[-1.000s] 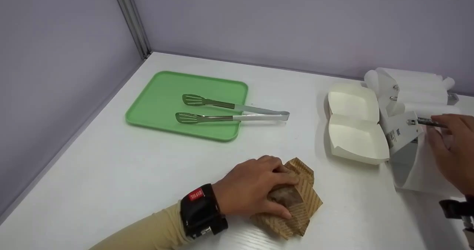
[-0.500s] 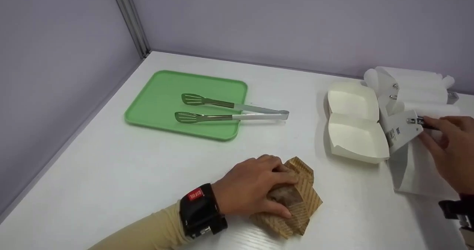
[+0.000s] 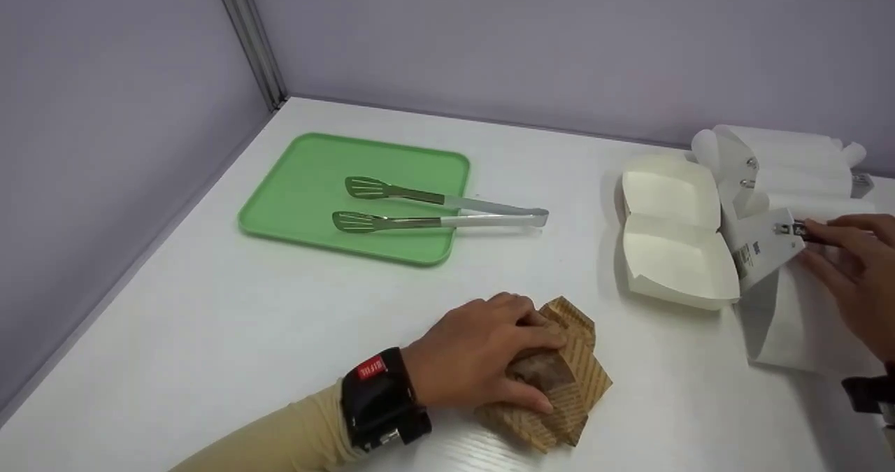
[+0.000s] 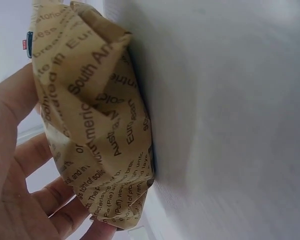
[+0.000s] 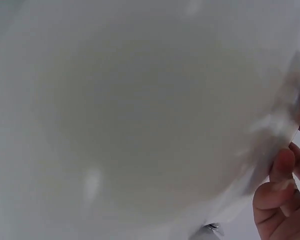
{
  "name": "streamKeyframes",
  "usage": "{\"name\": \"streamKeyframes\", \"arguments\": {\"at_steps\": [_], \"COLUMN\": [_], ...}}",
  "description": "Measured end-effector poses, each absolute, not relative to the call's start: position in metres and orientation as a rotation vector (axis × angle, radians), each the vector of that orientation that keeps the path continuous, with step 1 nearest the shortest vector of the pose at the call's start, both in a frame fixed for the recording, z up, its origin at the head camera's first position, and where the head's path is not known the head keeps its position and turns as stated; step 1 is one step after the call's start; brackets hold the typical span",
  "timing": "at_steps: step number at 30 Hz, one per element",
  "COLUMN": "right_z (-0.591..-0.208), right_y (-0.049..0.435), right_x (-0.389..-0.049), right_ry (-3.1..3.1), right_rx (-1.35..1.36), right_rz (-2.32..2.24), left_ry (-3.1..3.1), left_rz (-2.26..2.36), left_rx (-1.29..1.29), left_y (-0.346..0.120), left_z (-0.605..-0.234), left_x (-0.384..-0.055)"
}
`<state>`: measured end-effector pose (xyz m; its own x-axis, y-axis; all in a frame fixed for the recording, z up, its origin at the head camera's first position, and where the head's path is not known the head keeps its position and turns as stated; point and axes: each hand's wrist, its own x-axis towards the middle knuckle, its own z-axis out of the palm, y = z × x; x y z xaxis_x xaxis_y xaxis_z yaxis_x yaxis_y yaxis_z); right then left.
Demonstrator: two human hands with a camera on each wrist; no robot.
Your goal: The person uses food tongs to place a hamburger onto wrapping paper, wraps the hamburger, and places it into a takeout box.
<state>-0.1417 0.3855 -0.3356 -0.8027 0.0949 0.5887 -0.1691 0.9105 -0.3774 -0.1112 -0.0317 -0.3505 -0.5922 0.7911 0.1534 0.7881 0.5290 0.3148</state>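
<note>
Left hand (image 3: 482, 353) grips the paper-wrapped bundle (image 3: 579, 370), apparently keeping it closed, while my right hand (image 3: 860, 269) pinches the dispenser bar (image 3: 800, 230).

Bundle (image 3: 577, 381): before you on the table (image 3: 210, 304), centre of the clock, 12 straight ahead.
Left hand (image 3: 482, 353): on the bundle, at its 9 to 10 o'clock.
Tray (image 3: 301, 192): your 10 to 11, well apart.
Tongs (image 3: 444, 222): your 11, heads on the tray, handles across its 3 o'clock edge.
Box (image 3: 682, 266): your 1, halves at its own 12 and 6.
Roll holder (image 3: 765, 248): your 2, just beside the box's 3 o'clock.
Right hand (image 3: 860, 269): at the holder's 4 o'clock.
</note>
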Motion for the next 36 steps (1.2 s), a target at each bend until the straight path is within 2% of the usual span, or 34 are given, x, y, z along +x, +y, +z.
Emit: {"name": "streamKeyframes", "arguments": {"at_steps": [7, 13, 21, 29, 36], "right_z": [-0.335, -0.332, -0.325, -0.323, -0.314], "right_y": [0.396, 0.387, 0.372, 0.368, 0.36], "right_x": [-0.146, -0.148, -0.144, -0.142, -0.146], "right_ry": [-2.412, -2.322, -2.346, -2.367, -2.384], "right_rx": [0.114, 0.102, -0.176, -0.333, -0.717], "right_rz": [0.652, 0.738, 0.722, 0.756, 0.959], "left_ry": [2.73, 2.728, 2.726, 2.721, 2.721], "left_rz": [0.586, 0.595, 0.603, 0.588, 0.583], "left_rx": [1.415, 1.396, 1.38, 1.383, 1.371], "left_y": [-0.035, -0.039, -0.042, -0.04, -0.041], "left_z": [-0.352, -0.352, -0.349, -0.349, -0.349], "left_x": [-0.109, -0.107, -0.105, -0.105, -0.105]}}
